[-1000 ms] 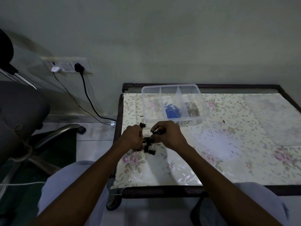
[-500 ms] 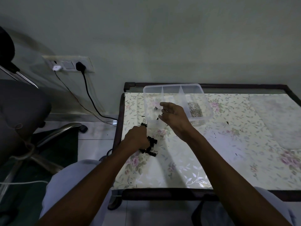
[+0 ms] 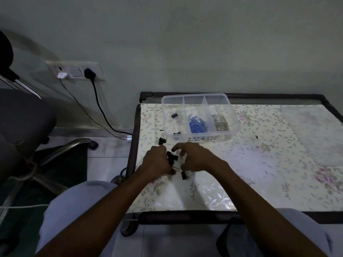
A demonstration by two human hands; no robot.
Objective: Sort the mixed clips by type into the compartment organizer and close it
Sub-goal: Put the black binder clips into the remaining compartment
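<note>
Right hand returned beside binder clips, organizer beyond

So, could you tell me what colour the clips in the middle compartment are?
Blue; the paper clips show in the head view.

Your clear three-compartment organizer sits open at the back of the worktop: two black binder clips in its left section, blue paper clips in the middle, silver paper clips on the right. More loose black binder clips lie clustered just before it.
</note>
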